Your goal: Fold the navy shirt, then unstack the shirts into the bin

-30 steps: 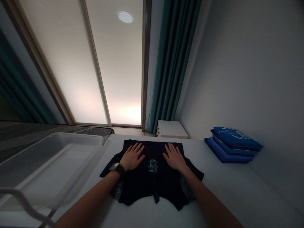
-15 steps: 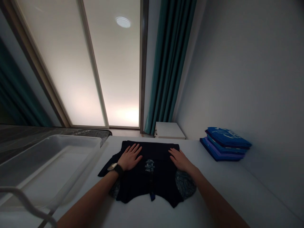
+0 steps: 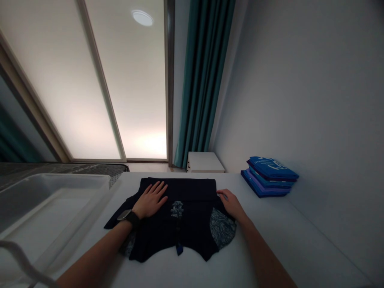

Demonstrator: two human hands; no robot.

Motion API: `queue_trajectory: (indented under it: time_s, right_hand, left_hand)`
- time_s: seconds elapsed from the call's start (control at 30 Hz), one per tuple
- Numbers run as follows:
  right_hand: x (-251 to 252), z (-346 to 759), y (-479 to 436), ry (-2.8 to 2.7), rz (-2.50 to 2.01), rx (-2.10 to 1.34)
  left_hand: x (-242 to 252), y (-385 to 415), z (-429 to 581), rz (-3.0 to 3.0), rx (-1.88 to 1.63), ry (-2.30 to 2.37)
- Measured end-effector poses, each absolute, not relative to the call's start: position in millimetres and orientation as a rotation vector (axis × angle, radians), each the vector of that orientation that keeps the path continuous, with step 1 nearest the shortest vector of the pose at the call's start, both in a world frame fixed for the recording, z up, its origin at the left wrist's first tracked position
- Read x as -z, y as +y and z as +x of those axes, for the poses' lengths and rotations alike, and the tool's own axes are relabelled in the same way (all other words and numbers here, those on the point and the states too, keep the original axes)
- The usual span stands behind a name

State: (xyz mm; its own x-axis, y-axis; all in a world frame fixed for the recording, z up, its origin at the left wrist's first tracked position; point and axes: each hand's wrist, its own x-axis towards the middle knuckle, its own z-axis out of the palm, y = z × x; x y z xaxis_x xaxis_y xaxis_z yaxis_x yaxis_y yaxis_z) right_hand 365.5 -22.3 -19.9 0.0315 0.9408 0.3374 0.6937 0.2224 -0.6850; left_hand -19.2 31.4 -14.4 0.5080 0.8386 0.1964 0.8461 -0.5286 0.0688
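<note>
A dark navy garment with a small pale print in its middle and paisley lining at its lower corners lies spread on the white table. My left hand, with a watch on the wrist, rests flat and open on the garment's left half, fingers spread. My right hand is at the garment's right edge, fingers curled at the cloth there; whether it grips the cloth is unclear.
A stack of folded blue and purple garments sits by the wall at the right. A clear plastic bin stands at the left. A small white cabinet, teal curtain and frosted sliding doors lie beyond the table.
My right hand slid from the middle of the garment out to its right edge. The garment's right flap no longer juts out; paisley lining shows there. The camera turned rightward.
</note>
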Motion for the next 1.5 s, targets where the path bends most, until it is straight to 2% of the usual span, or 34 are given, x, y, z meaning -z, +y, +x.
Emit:
queue_trajectory:
  time_s: [0.17,0.33,0.5,0.73,0.97,1.2,1.33,1.5]
  right_hand:
    - [18.8,366.8,-21.3,-1.634,-1.582,-0.468]
    - [18.2,364.6,-20.3,-1.592,-1.607,-0.483]
    - [17.0,363.7,-21.3,-1.582,-1.615,-0.496]
    - [13.3,361.9,-22.1,-1.581,-1.598,-0.502]
    - [12.0,360.3,-22.0,-1.55,-1.595,-0.509]
    - [9.7,359.0,-24.4,-1.526,-1.616,-0.526]
    - [8.8,358.8,-24.8,-1.547,-1.628,-0.504]
    - [7.4,363.7,-25.3,-1.655,-1.699,-0.384]
  left_hand:
    - [12.1,32.6,-20.6,-2.712,0.357,-1.527]
    - [-17.8,26.5,10.5,-2.671,0.524,-1.652]
    - [-40.7,5.3,96.3,-2.873,0.516,-1.295]
    - [-28.3,4.5,176.7,-2.956,0.394,-1.116]
    - [-28.7,17.2,176.8,-2.894,0.519,-1.415]
    - [-30.8,46.9,129.8,-2.608,0.525,-1.831]
    - [-35.5,38.7,117.4,-2.595,0.549,-1.761]
    - [-45.4,-17.7,136.0,-2.896,0.584,-1.323]
